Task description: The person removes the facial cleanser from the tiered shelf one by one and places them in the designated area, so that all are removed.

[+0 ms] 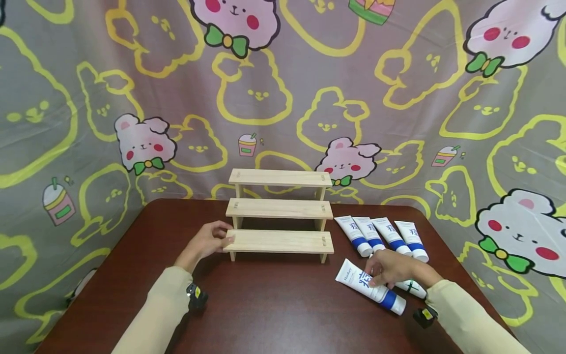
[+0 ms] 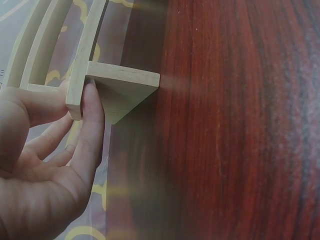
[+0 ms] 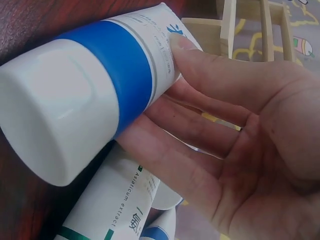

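A three-step wooden rack stands toward the back of the table. My left hand pinches the left end of its lowest step, and in the left wrist view the thumb and fingers lie on either face of the board. With my right hand I grip a white squeeze tube with a blue band, its white cap pointing toward the front right. Partly hidden below that hand lies a white tube with green marks, its "Asiaticum extract" print showing in the right wrist view.
Several more white-and-blue tubes lie side by side to the right of the rack, caps toward the front. The dark red-brown table meets a patterned curtain at the back and both sides.
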`<action>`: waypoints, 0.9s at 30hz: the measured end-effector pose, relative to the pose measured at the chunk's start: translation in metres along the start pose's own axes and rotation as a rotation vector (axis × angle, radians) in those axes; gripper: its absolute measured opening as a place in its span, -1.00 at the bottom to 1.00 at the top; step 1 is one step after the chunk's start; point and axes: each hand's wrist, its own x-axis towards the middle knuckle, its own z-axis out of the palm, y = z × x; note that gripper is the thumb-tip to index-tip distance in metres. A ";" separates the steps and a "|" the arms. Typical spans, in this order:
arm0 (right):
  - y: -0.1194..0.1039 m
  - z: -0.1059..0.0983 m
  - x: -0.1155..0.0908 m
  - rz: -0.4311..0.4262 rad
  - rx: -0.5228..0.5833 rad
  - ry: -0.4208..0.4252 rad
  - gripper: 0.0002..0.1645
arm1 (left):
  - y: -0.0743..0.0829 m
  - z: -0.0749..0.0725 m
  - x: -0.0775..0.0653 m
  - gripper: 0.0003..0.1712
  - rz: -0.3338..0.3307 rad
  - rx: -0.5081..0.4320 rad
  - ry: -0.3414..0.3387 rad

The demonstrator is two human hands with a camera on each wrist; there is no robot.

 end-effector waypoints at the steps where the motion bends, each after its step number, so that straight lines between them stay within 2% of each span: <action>1: 0.000 0.000 0.000 0.005 -0.002 -0.001 -0.85 | 0.000 0.000 0.000 -0.53 0.001 -0.006 0.001; 21: -0.005 -0.001 -0.002 0.106 -0.008 0.002 -0.76 | -0.002 0.000 -0.002 -0.53 0.024 -0.018 -0.010; 27: -0.005 0.000 -0.004 0.098 0.023 -0.027 -0.71 | -0.001 0.001 -0.001 -0.53 0.009 0.003 0.001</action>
